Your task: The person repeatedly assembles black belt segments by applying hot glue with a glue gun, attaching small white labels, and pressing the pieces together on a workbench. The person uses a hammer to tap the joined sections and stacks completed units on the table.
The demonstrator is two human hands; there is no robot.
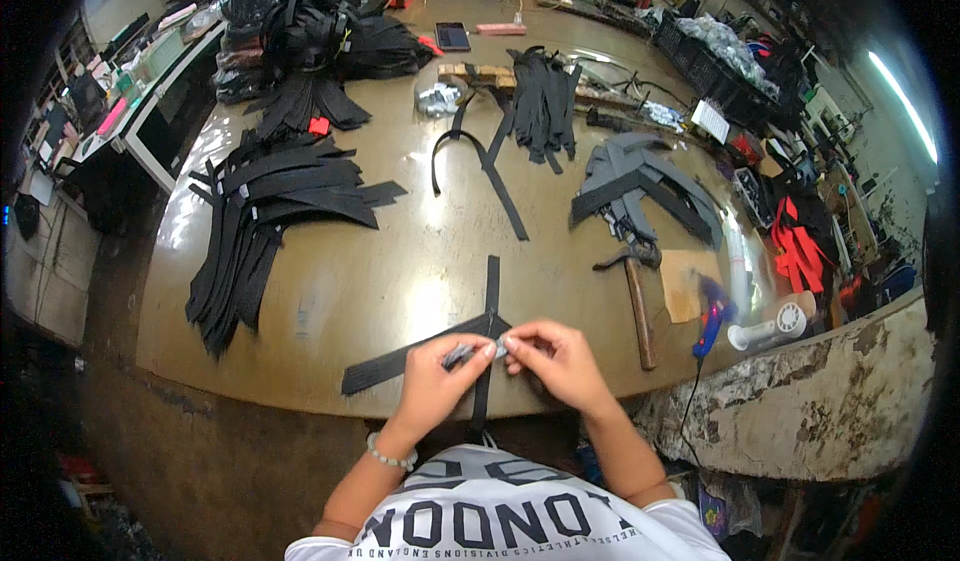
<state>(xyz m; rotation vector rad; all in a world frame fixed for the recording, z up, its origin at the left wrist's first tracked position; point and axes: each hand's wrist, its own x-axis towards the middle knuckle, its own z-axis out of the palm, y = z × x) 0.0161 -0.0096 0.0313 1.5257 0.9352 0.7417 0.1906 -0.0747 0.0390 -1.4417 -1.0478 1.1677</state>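
Note:
Near the table's front edge, my left hand (443, 373) and my right hand (556, 361) meet in a pinch. Between their fingertips is a small grey piece (501, 345), too small to identify further. More grey material (459, 355) shows in the curl of my left fingers. Under and behind both hands lie black webbing straps: a wide one (385, 366) slants off to the left, and a narrow one (492, 283) runs away from me. Part of where they cross is hidden by my hands.
Black strap bundles (240, 251) cover the left side, with more straps (543, 106) farther back. To the right lie grey straps (640, 183), a hammer (640, 311), a blue glue gun (712, 323) with a cord, and a white spool (770, 328). A phone (452, 36) lies farther back.

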